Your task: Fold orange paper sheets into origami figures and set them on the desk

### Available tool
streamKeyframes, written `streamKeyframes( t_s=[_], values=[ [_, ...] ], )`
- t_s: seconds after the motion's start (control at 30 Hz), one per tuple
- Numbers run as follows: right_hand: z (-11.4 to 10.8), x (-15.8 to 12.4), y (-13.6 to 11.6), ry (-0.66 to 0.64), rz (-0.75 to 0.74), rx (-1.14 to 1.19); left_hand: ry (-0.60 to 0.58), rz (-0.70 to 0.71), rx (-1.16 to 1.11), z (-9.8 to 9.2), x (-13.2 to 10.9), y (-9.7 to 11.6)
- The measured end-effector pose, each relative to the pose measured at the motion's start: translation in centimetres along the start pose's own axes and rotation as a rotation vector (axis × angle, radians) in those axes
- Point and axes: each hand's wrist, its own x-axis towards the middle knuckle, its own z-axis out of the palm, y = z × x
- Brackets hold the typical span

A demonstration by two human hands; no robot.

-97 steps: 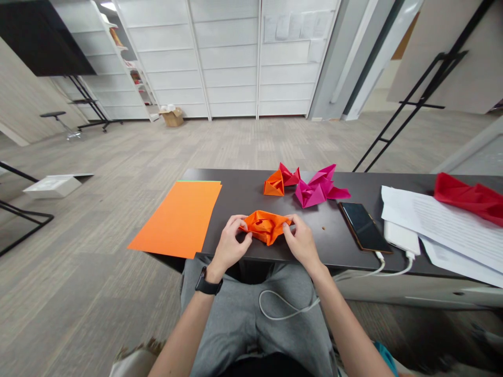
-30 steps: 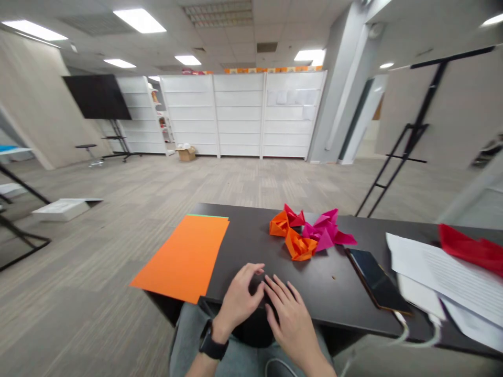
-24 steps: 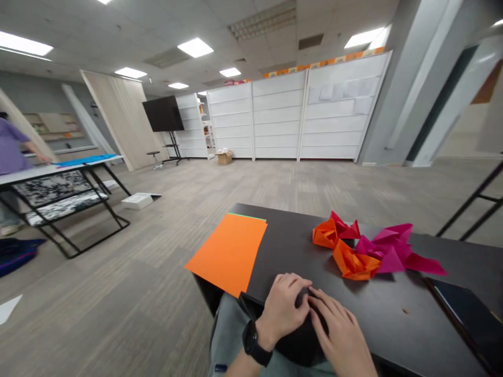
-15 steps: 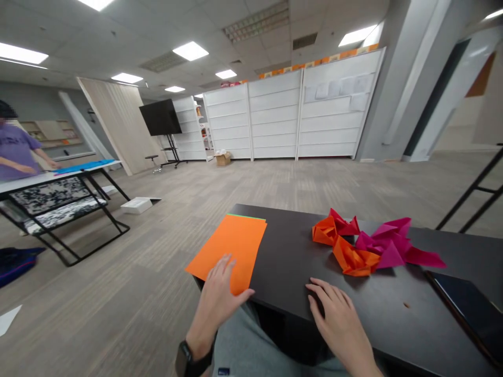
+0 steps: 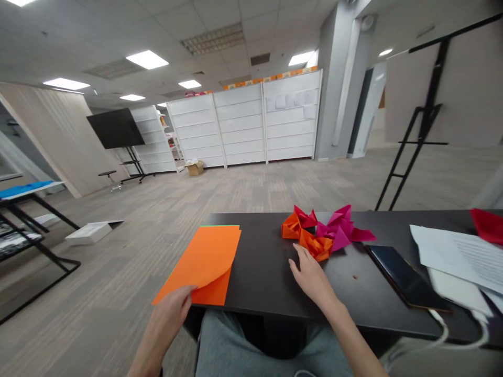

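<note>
Orange paper sheets lie at the left end of the dark table, with a thin green edge showing under them. My left hand pinches the near edge of the top orange sheet, whose near right corner curls up. My right hand is beside the near side of an orange folded paper piece, fingers apart and holding nothing; whether the fingertips touch it I cannot tell. Behind are another orange piece, a red one and a magenta one.
A dark tablet lies right of the folded pieces, with printed papers and white cables beyond. Red paper is at the far right. A black easel stands behind the table.
The view has turned right. My left hand has gone from lying over the orange sheets to gripping the near edge, now curled. My right hand has moved forward to the folded pieces.
</note>
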Motion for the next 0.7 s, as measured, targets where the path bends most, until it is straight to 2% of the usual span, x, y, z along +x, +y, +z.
streamKeyframes(
  t_s=[0.17, 0.3, 0.4, 0.53, 0.63, 0.7],
  values=[
    [-1.2, 0.0, 1.0, 0.037, 0.070, 0.023, 0.327, 0.133, 0.086, 0.4, -0.1, 0.4],
    [-2.8, -1.7, -0.6, 0.011, 0.013, 0.141, 0.506, 0.396, 0.090, -0.2, 0.2, 3.6],
    [-3.8, -4.3, -2.4, -0.068, -0.109, 0.296, 0.490, 0.533, 0.057, 0.2, 0.0, 7.7],
    [-4.1, -7.5, -3.0, -0.173, -0.223, 0.301, 0.394, 0.719, 0.005, 3.0, -1.1, 12.8],
    [-4.6, -8.3, -2.1, -0.268, -0.321, 0.201, 0.340, 0.782, -0.017, 5.6, -1.9, 14.9],
    [-5.4, -8.3, -1.6, -0.359, -0.364, 0.142, 0.374, 0.782, -0.046, 7.0, -2.4, 15.6]
  ],
)
